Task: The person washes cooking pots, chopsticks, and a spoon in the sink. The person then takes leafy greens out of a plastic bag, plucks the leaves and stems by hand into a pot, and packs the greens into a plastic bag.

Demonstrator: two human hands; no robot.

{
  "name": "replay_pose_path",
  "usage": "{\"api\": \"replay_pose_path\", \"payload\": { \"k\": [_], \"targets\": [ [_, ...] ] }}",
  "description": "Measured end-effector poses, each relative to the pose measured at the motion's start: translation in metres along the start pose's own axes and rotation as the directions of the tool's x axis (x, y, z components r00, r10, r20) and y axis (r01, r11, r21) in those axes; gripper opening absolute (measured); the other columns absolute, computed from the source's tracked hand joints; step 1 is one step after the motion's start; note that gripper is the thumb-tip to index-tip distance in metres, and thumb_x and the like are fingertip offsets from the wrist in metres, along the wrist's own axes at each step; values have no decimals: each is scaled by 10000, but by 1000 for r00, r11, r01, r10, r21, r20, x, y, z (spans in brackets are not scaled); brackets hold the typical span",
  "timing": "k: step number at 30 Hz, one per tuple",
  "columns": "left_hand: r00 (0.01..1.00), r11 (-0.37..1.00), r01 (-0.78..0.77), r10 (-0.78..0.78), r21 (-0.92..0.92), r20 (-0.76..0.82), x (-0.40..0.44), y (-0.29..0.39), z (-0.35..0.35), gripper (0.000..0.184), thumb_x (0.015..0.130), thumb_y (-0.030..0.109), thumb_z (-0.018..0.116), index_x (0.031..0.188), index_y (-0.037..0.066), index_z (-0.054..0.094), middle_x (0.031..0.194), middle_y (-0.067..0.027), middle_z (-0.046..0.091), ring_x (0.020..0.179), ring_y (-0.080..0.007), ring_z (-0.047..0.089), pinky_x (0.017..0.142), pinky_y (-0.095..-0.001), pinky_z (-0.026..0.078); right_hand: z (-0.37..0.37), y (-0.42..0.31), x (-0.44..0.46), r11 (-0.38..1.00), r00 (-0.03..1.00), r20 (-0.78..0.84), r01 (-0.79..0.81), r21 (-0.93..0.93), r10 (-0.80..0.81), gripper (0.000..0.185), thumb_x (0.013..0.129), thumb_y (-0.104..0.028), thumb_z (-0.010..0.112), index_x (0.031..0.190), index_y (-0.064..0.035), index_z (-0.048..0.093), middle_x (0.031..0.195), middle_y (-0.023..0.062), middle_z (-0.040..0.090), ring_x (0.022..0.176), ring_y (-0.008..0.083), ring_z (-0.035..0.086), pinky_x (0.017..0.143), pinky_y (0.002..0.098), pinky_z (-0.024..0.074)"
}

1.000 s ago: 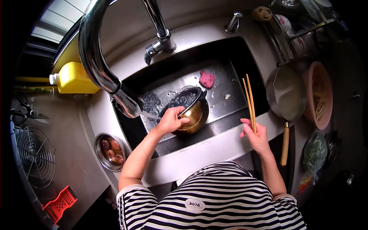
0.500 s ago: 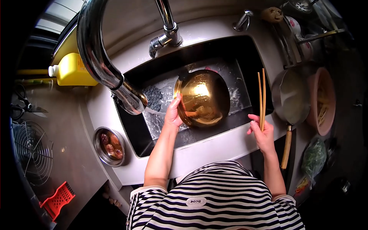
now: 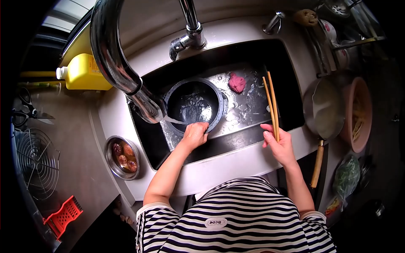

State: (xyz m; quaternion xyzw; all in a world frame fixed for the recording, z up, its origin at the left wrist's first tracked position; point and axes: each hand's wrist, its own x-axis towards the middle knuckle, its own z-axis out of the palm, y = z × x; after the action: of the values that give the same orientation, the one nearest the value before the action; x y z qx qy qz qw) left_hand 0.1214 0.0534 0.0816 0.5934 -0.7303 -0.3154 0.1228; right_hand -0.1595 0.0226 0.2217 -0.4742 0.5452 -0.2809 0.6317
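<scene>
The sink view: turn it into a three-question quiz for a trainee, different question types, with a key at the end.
1. Fill the gap: the left hand grips the rim of the pot, while the right hand holds a pair of ____.
2. True or false: the pot's opening faces down into the sink.
3. Where does the pink lump lie, as the picture shows it?
A) left of the pot
B) right of the pot
C) inside the pot

Key:
1. Chopsticks
2. False; the opening faces up
3. B
</scene>
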Motion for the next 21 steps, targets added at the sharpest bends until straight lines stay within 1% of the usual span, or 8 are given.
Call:
{"api": "replay_pose_path", "payload": {
  "k": [8, 9, 12, 13, 14, 17, 18, 21],
  "targets": [
    [818, 948, 205, -302, 243, 489, -25, -24, -12, 316, 735, 204, 676, 1020, 85, 606, 912, -115, 638, 854, -288, 605, 722, -380, 480, 58, 13, 20, 969, 852, 478, -248, 10, 213, 312, 924, -192, 461, 1152, 15, 510, 643, 12, 530, 497, 46, 449, 473, 201, 369],
    [868, 922, 364, -285, -129, 407, -21, -23, -13, 314, 777, 227, 628, 1050, 75, 592, 917, -114, 639, 859, -281, 605, 736, -383, 480, 67, 11, 23, 924, 784, 544, -381, 41, 299, 298, 929, -196, 448, 1131, 10, 520, 636, 23, 532, 448, 41, 415, 423, 198, 340],
    [905, 96, 274, -362, -957, 223, -8, 6, -24, 371, 899, 293, 448, 1156, 35, 520, 935, -122, 638, 879, -265, 602, 782, -392, 479, 95, 30, 36, 779, 647, 661, -609, 150, 379, 271, 930, -222, 433, 1051, -9, 549, 603, 47, 508, 339, 51, 328, 314, 210, 234],
    [903, -310, 111, -366, -944, 226, -2, 28, -37, 413, 937, 312, 362, 1202, 17, 477, 941, -130, 634, 887, -263, 598, 800, -396, 478, 104, 30, 39, 696, 592, 685, -697, 171, 425, 259, 926, -234, 434, 1008, -22, 559, 582, 34, 491, 343, 58, 315, 322, 205, 218],
    [941, -476, 32, -282, -879, 187, 2, 36, -38, 456, 941, 346, 332, 1221, 1, 430, 939, -172, 624, 893, -305, 600, 820, -409, 484, 113, 31, 42, 664, 569, 700, -726, 180, 432, 236, 925, -237, 434, 959, -34, 550, 569, 24, 472, 341, 62, 302, 324, 207, 210],
    [941, -627, -95, -311, -773, 136, 13, 6, -6, 290, 943, 333, 378, 906, 70, 495, 590, -42, 432, 527, -164, 438, 483, -298, 385, 134, 28, 48, 644, 569, 661, -747, 166, 489, 217, 929, -252, 422, 797, -84, 461, 505, -30, 347, 345, 59, 242, 327, 219, 183],
    [906, -676, -156, -389, -720, 169, 20, 11, -23, 269, 950, 288, 371, 800, 85, 463, 536, 0, 295, 455, -113, 276, 424, -259, 259, 136, 24, 50, 658, 566, 658, -740, 141, 496, 226, 930, -258, 420, 779, -92, 441, 498, -39, 322, 348, 56, 232, 327, 221, 178],
    [951, -708, -229, -310, -668, 3, 35, -22, -45, 340, 949, 362, 356, 775, 87, 454, 525, 17, 276, 421, -89, 255, 377, -215, 245, 140, 8, 47, 698, 588, 647, -706, 119, 485, 266, 935, -293, 414, 746, -107, 404, 483, -59, 270, 355, 48, 205, 326, 223, 161]
  ]
}}
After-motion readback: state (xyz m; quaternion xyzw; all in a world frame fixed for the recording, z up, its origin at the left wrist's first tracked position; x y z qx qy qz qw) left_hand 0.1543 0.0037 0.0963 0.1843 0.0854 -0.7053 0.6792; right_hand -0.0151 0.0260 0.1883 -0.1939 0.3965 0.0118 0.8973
